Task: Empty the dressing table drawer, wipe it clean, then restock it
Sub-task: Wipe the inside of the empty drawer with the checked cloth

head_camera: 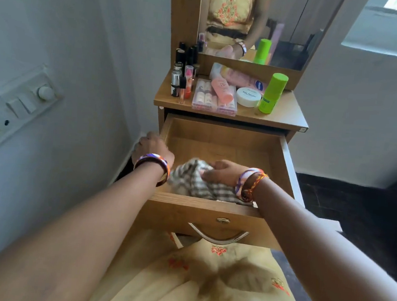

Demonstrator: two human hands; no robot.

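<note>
Cloth (197,181) in drawer (217,137); bottles (223,89) on tabletop (288,114) behind.

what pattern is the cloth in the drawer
Brown-and-white checks on the cloth, seen in the head view.

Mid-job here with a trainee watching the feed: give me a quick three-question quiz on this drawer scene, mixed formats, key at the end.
1. True or false: the drawer is pulled out and the only thing seen in it is the checked cloth.
2. Which hand grips the cloth? A) left hand B) right hand C) both
3. Fill in: the left hand rests at the drawer's ____ wall.

Key
1. True; the cosmetics, such as the green bottle and white jar, stand on the tabletop.
2. B
3. left side
</note>
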